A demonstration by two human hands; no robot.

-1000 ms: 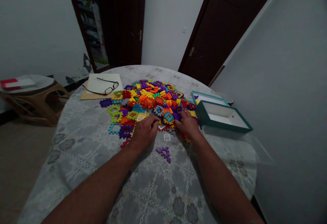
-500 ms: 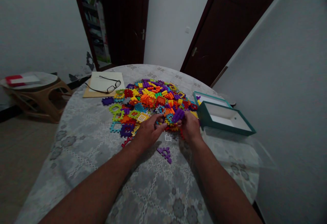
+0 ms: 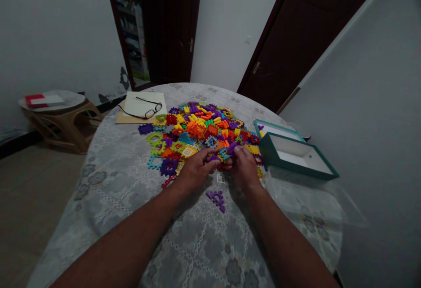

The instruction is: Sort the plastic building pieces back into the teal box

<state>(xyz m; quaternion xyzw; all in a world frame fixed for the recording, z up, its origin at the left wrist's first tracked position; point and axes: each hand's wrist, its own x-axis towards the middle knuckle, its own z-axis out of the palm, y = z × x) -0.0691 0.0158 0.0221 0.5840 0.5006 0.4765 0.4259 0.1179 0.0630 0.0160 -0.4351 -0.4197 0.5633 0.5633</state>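
Note:
At the near edge of a heap of colourful plastic building pieces [image 3: 197, 129], both my hands are close together. My right hand [image 3: 246, 168] pinches a purple building piece [image 3: 232, 148] between thumb and fingers. Another bit of purple piece [image 3: 213, 158] shows between the thumb and index finger of my left hand [image 3: 197, 167], which is closed on it. Whether the two purple parts are joined cannot be made out. On the cloth between my forearms lies a flat purple triangular piece [image 3: 216, 200], and above it a small white window-shaped piece [image 3: 220, 178].
An open green box [image 3: 299, 169] with a white inside stands right of the heap, its lid [image 3: 279, 129] behind it. Clear plastic sheeting [image 3: 302, 191] lies in front. Eyeglasses [image 3: 149, 113] rest on papers [image 3: 131, 101] at the left. A stool [image 3: 70, 121] stands beyond the table.
My right hand has lifted a purple piece from the heap and brought it toward my left hand. My left fingers have closed on a purple part. The view has shifted slightly.

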